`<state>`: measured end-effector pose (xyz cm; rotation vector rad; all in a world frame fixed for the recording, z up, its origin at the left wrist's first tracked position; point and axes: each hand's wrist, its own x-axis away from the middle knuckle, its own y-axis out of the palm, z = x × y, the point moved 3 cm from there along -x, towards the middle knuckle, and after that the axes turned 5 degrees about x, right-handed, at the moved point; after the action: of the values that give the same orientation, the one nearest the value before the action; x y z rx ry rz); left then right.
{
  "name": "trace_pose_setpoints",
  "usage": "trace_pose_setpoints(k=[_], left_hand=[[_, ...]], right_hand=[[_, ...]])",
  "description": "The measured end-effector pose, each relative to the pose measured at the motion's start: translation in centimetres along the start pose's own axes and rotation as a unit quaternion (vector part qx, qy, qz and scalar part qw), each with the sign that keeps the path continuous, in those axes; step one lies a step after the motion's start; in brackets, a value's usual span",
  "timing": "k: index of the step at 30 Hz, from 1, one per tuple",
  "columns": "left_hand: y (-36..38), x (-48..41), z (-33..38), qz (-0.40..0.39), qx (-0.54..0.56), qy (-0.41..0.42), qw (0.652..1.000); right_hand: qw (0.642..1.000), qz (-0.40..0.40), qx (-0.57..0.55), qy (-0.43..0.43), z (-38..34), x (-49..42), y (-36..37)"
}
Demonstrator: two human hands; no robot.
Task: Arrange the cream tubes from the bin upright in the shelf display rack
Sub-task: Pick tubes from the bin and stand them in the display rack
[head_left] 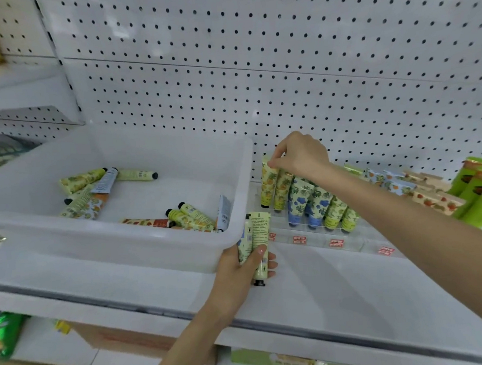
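Nearest, two pale cream tubes are gripped in the left hand, just beside the white bin at its front corner; loose tubes are scattered flat inside it. Farther back, the top of a yellow tube standing at the left end of the display rack is pinched by the right hand, before white pegboard.

Bin left of rack (touching).

- Left of the right hand, the bin wall stands close.
- Under it, upright tubes stand packed.
- Right of the left hand, bare shelf lies open.
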<state>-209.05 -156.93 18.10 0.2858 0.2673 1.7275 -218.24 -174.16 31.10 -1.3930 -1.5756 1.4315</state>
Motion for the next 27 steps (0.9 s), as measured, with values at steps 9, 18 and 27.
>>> trace_pose_setpoints(k=[9, 18, 27], left_hand=[[0.1, 0.1, 0.1, 0.005, 0.004, -0.003, 1.0], [0.1, 0.2, 0.3, 0.008, -0.002, -0.011, 1.0], [0.1, 0.7, 0.8, -0.021, -0.023, -0.02, 0.999]], right_hand=[[0.999, -0.016, 0.032, -0.018, -0.3, 0.1, 0.8], [0.995, -0.035, 0.087, -0.04, -0.7, -0.1, 0.5], [0.992, -0.01, -0.096, -0.076, 0.1, 2.3, -2.8]])
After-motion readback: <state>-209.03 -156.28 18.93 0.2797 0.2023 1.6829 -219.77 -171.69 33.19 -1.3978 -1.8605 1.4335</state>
